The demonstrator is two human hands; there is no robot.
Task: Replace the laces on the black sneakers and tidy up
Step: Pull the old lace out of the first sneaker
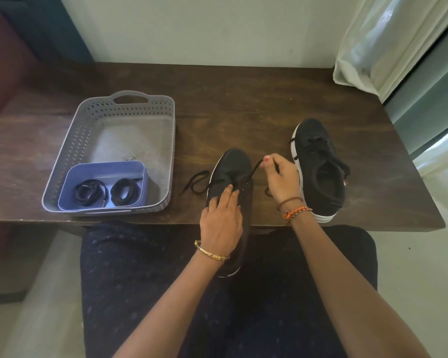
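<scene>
A black sneaker point(234, 164) lies at the table's front edge, toe pointing away, heel over my lap. My left hand point(221, 219) rests on its tongue area with fingers straight, pressing it down. My right hand point(281, 178) pinches a black lace point(254, 170) that runs taut from the shoe's eyelets up to my fingertips. The lace's other end point(195, 180) trails loose on the table to the shoe's left. The second black sneaker point(318, 166), white-soled and laced, stands to the right of my right hand.
A grey perforated basket point(114, 109) stands on the left of the dark wooden table point(243, 104). Inside it, a blue box point(104, 169) holds two coiled black laces point(124, 192). A white curtain point(388, 42) hangs at the back right.
</scene>
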